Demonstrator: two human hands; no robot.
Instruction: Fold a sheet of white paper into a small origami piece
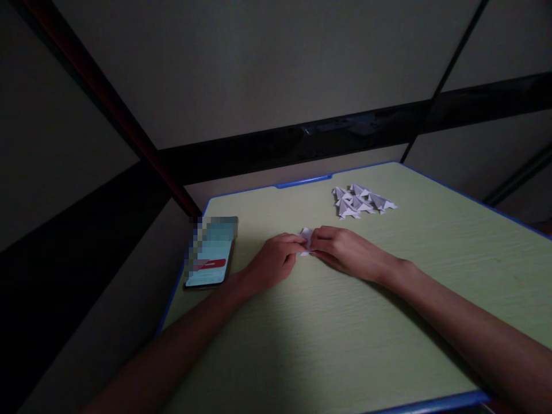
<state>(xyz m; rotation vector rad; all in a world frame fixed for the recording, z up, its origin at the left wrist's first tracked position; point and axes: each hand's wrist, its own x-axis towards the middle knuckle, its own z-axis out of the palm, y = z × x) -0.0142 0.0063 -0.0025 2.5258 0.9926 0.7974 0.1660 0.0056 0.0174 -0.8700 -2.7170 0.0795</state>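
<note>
A small piece of folded white paper [306, 234] lies between my two hands on the table, partly covered by fingers. My left hand [276, 259] pinches its left side, thumb and forefinger close together. From the right, my right hand [338, 247] closes over the other side with curled fingers. Just beyond, toward the back right, sits a cluster of several folded white paper figures [360, 202] with pointed, leg-like corners. The exact folds of the held paper are too small to make out.
A phone [211, 253] with a lit, partly blurred screen lies at the left edge of the pale green table [328, 339]. The tabletop has a blue rim, with a blue handle-like strip [304, 181] at the back. Dark-striped panels [276, 146] stand right behind it.
</note>
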